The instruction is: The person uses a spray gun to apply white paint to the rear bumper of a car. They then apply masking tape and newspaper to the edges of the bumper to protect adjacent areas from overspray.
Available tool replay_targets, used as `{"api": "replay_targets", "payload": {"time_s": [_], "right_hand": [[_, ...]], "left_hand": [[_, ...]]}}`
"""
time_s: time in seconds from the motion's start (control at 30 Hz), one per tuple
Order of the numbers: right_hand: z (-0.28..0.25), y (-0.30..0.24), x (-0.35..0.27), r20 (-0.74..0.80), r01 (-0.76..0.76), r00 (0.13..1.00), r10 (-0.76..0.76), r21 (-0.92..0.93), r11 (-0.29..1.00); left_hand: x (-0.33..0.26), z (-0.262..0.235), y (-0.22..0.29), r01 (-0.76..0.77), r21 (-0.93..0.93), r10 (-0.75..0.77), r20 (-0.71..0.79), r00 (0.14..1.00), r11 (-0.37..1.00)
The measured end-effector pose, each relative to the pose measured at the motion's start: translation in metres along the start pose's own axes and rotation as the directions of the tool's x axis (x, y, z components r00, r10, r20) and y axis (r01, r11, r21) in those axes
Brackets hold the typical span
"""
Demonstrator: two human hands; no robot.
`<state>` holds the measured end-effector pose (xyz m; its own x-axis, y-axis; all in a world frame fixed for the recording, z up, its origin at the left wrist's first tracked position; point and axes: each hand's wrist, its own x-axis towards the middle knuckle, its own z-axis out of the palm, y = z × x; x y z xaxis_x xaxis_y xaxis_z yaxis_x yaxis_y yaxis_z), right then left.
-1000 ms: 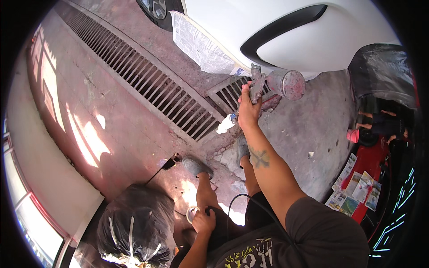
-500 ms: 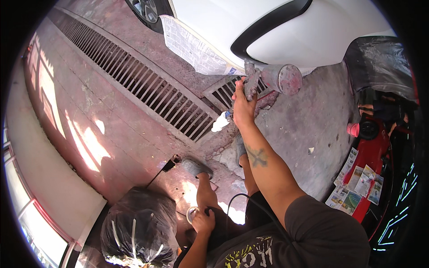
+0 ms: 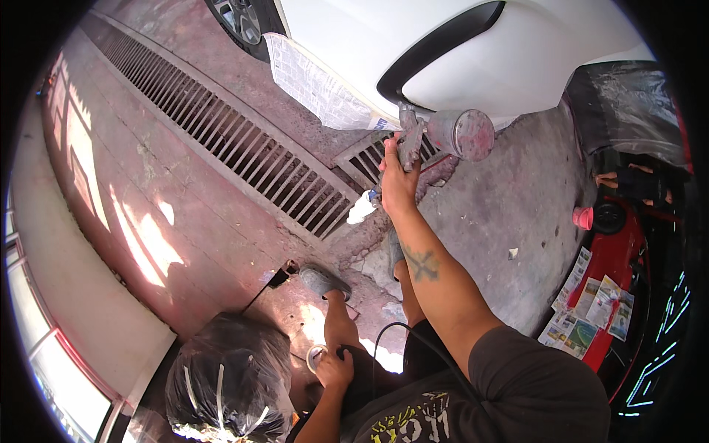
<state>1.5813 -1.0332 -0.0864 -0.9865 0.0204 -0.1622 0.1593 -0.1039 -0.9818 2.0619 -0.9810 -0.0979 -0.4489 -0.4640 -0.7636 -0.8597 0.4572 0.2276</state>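
My right hand (image 3: 399, 181) reaches forward, its fingers wrapped round a paint-spattered spray gun (image 3: 411, 144). The gun's round cup (image 3: 471, 135) sticks out to the right, stained pink and grey. Just beyond the gun is the white car body panel (image 3: 509, 66) with a curved black trim (image 3: 436, 55); whether they touch cannot be made out. A white wrapping (image 3: 362, 209) hangs below the gun's grip, beside a blue fitting. My left hand (image 3: 336, 369) rests low by my thigh, closed on a roll of tape (image 3: 315, 357).
Newspaper (image 3: 314, 85) masks the white car's lower edge. A floor drain grate (image 3: 221, 136) runs diagonally on the left. A plastic-covered object (image 3: 229, 380) stands at lower left. A black hose (image 3: 384, 332) crosses my lap. At right are a red car part (image 3: 617, 280) with newspapers and another person (image 3: 642, 184).
My right hand and the spray gun have shifted slightly left and down. The view has moved a little too. My left hand stays by my thigh with the tape.
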Motion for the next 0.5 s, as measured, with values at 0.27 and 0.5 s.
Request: {"api": "replay_targets", "payload": {"time_s": [0.27,0.5], "right_hand": [[0.005,-0.043,-0.022,0.027,0.009,1.0,-0.009,0.031,0.999],[0.024,-0.125,-0.037,0.057,0.166,0.985,-0.165,-0.015,0.986]], "left_hand": [[0.0,-0.017,0.003,0.01,0.039,-0.011,0.035,0.999,0.999],[0.012,-0.034,0.0,-0.071,0.062,0.074,-0.045,0.996,0.996]]}}
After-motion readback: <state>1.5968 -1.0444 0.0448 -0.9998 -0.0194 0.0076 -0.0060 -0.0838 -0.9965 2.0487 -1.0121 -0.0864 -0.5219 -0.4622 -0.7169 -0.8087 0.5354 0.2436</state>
